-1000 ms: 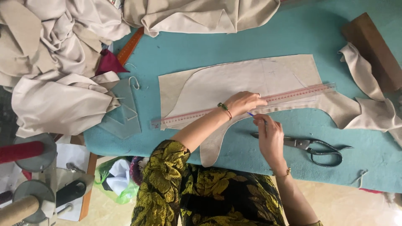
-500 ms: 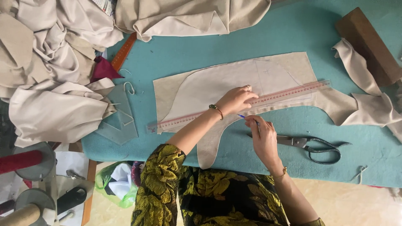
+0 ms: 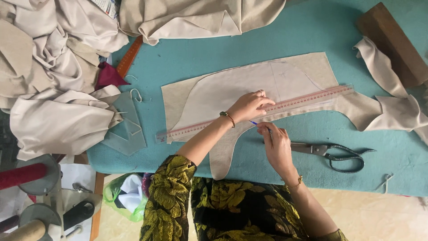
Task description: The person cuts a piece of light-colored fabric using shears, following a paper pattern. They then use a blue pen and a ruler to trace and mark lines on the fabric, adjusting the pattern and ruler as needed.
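Note:
A curved beige fabric piece (image 3: 232, 89) lies on the teal table (image 3: 214, 53). A long clear ruler (image 3: 307, 100) with red markings crosses it at a slant. My left hand (image 3: 250, 107) presses flat on the ruler near its middle. My right hand (image 3: 276, 145) sits just below the ruler's edge, pinching a thin blue marking pen (image 3: 254, 122) whose tip touches the fabric beside the ruler.
Dark metal scissors (image 3: 334, 154) lie right of my right hand. Heaps of beige cloth (image 3: 58, 67) cover the left and top. A clear curved template (image 3: 127, 129), an orange ruler (image 3: 129, 56), a wooden block (image 3: 392, 40) and a beige strip (image 3: 388, 102) lie around.
The view has shifted slightly. My left hand stays on the ruler, and my right hand with the pen has moved a little left along the ruler's lower edge.

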